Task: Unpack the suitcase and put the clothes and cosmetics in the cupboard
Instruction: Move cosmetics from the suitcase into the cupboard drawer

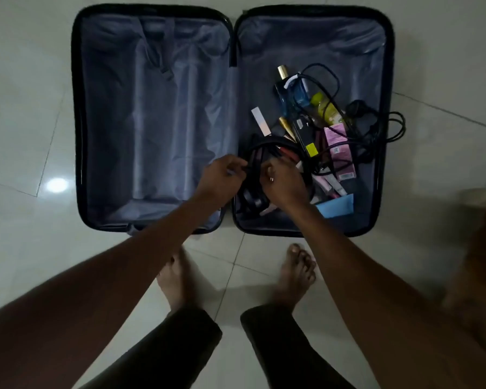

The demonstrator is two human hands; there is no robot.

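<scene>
A dark suitcase (76,113) lies open flat on the floor. Its left half shows only grey lining. The right half holds a heap of cosmetics: a yellow bottle (327,109), pink boxes (338,148), a blue bottle (299,94), gold-capped tubes, a light blue packet (335,206), plus tangled black cables (376,127). My left hand (222,178) and my right hand (282,182) both pinch a coiled black cable (260,147) over the near left part of that half. No clothes are visible.
The suitcase rests on a pale tiled floor (26,80) with a light glare at the left. My bare feet (296,272) stand just in front of the case. A blurred brown shape (483,262) sits at the right edge.
</scene>
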